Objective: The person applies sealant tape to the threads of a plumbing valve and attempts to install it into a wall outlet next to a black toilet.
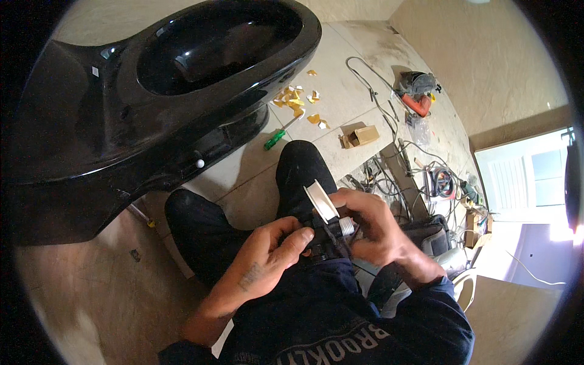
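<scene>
Over my lap, my left hand [277, 246] is closed round a dark plumbing part whose body is partly hidden by the fingers. Its white threaded end [347, 226] points to the right, toward my other hand. A white spool of thread seal tape [320, 202] stands just above that end. The curled fingers of my right hand [374, 225] meet the right side of the spool. Whether a strip of tape runs between spool and thread is too small to make out.
A glossy black toilet [121, 146] fills the left. On the tiled floor lie a green-handled screwdriver [275, 139], yellow-and-white scraps [291, 97], a small cardboard box [360, 136] and an orange-and-grey power tool [417, 97]. Tangled cables [441, 182] spread along the right.
</scene>
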A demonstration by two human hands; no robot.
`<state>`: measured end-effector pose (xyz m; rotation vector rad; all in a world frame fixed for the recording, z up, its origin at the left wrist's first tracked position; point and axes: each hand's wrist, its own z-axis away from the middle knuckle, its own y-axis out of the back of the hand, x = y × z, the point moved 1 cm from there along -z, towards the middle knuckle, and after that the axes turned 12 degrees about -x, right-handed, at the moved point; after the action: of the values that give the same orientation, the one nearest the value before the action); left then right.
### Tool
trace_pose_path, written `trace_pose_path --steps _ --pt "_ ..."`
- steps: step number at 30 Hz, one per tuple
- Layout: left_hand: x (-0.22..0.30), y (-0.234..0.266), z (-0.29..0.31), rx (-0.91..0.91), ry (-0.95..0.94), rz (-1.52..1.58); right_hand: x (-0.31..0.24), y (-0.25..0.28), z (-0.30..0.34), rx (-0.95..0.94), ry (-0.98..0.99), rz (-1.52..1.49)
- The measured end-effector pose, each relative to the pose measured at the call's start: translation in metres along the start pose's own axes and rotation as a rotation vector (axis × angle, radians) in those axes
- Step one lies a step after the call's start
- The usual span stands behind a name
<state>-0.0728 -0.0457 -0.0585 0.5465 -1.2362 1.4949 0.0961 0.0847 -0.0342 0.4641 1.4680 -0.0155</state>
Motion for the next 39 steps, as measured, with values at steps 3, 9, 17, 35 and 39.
trace_pose_path --steps 3,9,17,35,39 --pt "0.002 -0.001 0.001 0.020 0.011 -0.090 -0.007 0.003 -0.003 -0.072 0.004 -0.283" --pt "0.009 -0.007 0.004 0.034 -0.066 -0.439 -0.018 -0.006 -0.005 0.033 -0.235 -0.227" --pt "0.018 -0.007 0.015 0.025 -0.054 -0.505 -0.034 -0.004 -0.012 0.030 -0.256 -0.099" --pt "0.020 0.018 0.021 0.550 -0.308 -0.931 -0.045 -0.041 -0.028 0.214 0.068 0.130" --pt "0.034 0.021 0.032 0.671 -0.347 -0.865 -0.038 -0.040 -0.025 0.196 0.247 0.093"
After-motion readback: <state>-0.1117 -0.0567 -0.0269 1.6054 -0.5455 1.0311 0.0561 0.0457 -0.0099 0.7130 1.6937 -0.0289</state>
